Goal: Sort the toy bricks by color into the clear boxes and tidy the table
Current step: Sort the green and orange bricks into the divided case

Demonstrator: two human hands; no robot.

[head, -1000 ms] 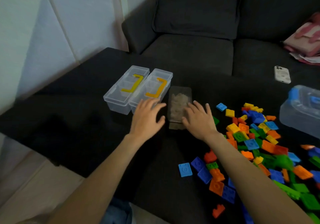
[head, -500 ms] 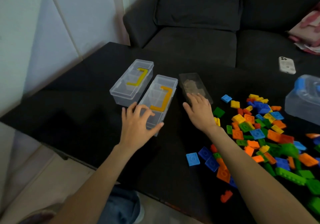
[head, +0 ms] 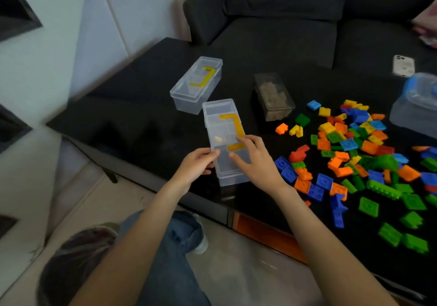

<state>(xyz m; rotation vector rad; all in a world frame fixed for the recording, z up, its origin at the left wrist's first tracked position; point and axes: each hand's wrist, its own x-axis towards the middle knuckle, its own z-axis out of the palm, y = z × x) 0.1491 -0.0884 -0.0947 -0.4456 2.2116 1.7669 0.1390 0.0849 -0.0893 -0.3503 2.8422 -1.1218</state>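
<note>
I see the dark sofa at the back and the black table in front of it. The loose brick pile (blue, orange, green, yellow, red) covers the table's right side. A blue-lidded tub sits at the right edge, partly cut off. One clear box with yellow handle stands lidded, far left of the pile. The smoky box holds tan pieces, just left of the pile's far end. The near clear box is close to the front table edge, lid on, between my hands. My left hand has its grip closed on the box's left side, thumb and fingers pinching the wall. My right hand lies on the lid, fingers spread, fingertips at the yellow handle; grip loosely open, not wrapped around anything. A white phone lies on the sofa seat.
</note>
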